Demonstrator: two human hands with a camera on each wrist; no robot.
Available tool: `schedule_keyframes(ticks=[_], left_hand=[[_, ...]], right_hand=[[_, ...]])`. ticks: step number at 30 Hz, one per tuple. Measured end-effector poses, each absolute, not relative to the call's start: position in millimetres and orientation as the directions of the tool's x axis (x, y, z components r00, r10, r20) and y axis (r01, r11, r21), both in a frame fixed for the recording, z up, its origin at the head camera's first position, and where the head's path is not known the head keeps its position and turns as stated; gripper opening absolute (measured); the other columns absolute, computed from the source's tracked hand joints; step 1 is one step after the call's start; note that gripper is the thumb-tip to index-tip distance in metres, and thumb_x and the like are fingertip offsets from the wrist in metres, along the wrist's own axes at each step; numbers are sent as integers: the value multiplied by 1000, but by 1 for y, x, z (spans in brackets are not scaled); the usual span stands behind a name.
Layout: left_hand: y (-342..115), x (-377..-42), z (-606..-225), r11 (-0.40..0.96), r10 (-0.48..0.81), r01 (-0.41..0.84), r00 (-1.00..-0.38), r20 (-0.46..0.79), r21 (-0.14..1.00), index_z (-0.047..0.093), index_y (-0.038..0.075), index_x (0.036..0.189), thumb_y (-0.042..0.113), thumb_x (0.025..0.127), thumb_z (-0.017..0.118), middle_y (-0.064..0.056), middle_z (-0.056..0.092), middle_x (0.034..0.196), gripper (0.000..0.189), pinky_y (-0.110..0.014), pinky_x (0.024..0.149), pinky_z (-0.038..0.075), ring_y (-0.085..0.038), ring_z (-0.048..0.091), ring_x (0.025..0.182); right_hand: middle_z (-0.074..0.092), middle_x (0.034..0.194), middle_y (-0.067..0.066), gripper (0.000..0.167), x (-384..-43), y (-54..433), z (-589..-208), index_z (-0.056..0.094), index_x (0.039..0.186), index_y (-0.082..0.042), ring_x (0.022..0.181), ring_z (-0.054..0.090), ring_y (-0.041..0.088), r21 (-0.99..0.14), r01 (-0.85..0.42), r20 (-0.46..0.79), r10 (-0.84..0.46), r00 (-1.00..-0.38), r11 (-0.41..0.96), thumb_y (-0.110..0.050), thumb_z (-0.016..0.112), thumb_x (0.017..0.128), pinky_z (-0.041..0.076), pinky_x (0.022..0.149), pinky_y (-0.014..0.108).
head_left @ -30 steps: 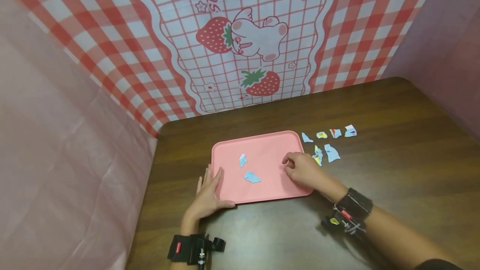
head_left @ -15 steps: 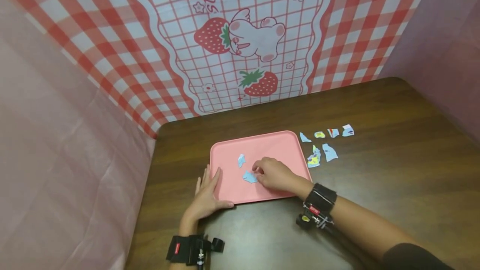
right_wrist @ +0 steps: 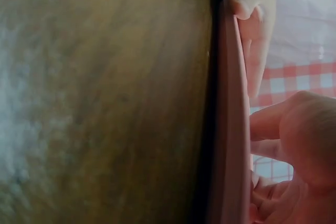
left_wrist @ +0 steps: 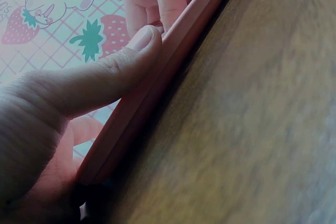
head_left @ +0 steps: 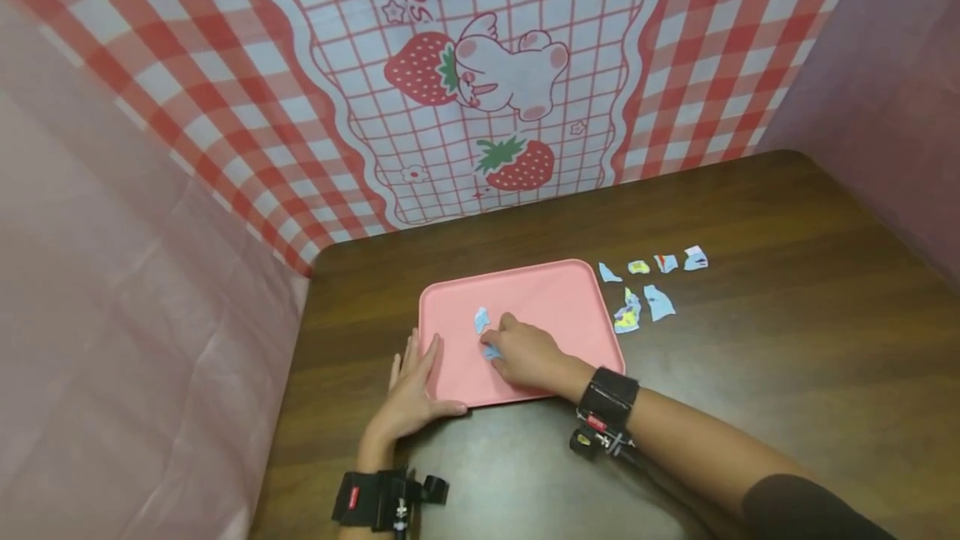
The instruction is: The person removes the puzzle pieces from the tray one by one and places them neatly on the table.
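Observation:
A pink tray [head_left: 551, 290] lies on the wooden table. On it, my right hand [head_left: 528, 354] has its fingertips around a small light-blue paper piece [head_left: 491, 352], partly covered by the fingers. Just behind that hand lies another pale blue and white paper piece [head_left: 482, 321]. My left hand [head_left: 411, 397] rests at the tray's near left corner, fingers spread over the left rim and thumb along the front rim. In the left wrist view the thumb [left_wrist: 110, 74] lies against the rim. The right wrist view does not show the paper piece.
Right of the tray, several irregular printed pieces lie in two rows, among them a yellow-and-blue piece [head_left: 627, 312] and a plain light-blue piece [head_left: 659, 303]. A strawberry-patterned cloth [head_left: 517, 73] hangs behind the wooden table [head_left: 750, 315].
My right hand has moved left across the tray from its right side to the light-blue paper piece, its fingers closing around it. My left hand has stayed at the corner.

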State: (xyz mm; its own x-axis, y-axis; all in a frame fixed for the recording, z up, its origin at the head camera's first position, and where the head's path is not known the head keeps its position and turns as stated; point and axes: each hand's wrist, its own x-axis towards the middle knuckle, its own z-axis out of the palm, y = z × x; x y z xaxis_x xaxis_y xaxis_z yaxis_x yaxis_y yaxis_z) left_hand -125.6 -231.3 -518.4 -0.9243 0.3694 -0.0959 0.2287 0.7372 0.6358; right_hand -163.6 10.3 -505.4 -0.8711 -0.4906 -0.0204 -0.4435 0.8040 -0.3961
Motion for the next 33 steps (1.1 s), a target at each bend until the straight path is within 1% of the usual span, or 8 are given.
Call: schedule_keyframes(ticks=[4,6,13,17,21,24,28,33], left_hand=[[-232,-125,-517,736,369,230,-925,-92,637,21,5,160,49,73,88,-25,-2,165,119,-61,118,-8,-39,-7,153],[-231,-125,-516,738,365,227,-926,-93,635,22,5,160,49,73,88,-25,-2,166,118,-61,118,-7,-39,-7,153],[-229,-125,-517,746,365,232,-926,-92,624,22,6,161,50,73,88,-25,-3,165,118,-61,118,-7,-38,-6,153],[-229,-125,-517,746,357,221,-929,-98,629,22,7,161,51,72,88,-24,-3,166,119,-60,118,-8,-38,-7,153],[-229,-126,-519,742,356,221,-930,-93,632,23,7,160,52,72,88,-24,-2,166,119,-61,118,-7,-38,-7,153],[-228,-126,-520,744,358,225,-929,-91,629,24,6,160,52,71,88,-24,0,166,119,-61,118,-7,-38,-6,153],[-229,-126,-521,747,356,223,-930,-93,627,24,6,160,51,71,88,-24,1,166,119,-60,118,-7,-38,-6,153],[-229,-126,-521,744,352,216,-931,-96,633,23,6,160,49,71,89,-24,-1,166,119,-60,118,-7,-38,-6,153]], right_hand=[[55,98,6,34,-163,8,-505,71,123,-16,76,57,16,-407,-437,-11,-482,-876,802,-24,75,91,52,63,37],[55,98,6,33,-163,9,-504,71,122,-16,76,57,17,-416,-432,-12,-480,-877,800,-24,75,91,52,63,38],[61,101,9,38,-162,11,-501,70,121,-10,84,62,21,-443,-376,-33,-434,-900,814,-25,79,87,55,72,41],[63,95,8,35,-162,12,-500,71,113,-7,85,63,23,-492,-346,-21,-408,-913,799,-20,83,83,54,74,42],[61,88,4,23,-162,14,-499,72,100,-8,81,61,20,-550,-330,5,-392,-920,767,-14,83,81,52,74,39],[57,83,0,16,-161,17,-499,70,93,-11,76,56,17,-592,-313,13,-379,-925,743,-13,82,82,49,70,36],[55,77,-5,12,-159,23,-500,68,88,-15,70,51,12,-635,-292,37,-350,-936,715,-10,78,85,45,65,33],[57,71,-7,10,-157,33,-500,69,88,-12,64,51,10,-701,-274,93,-297,-950,658,-3,73,86,44,60,29]])
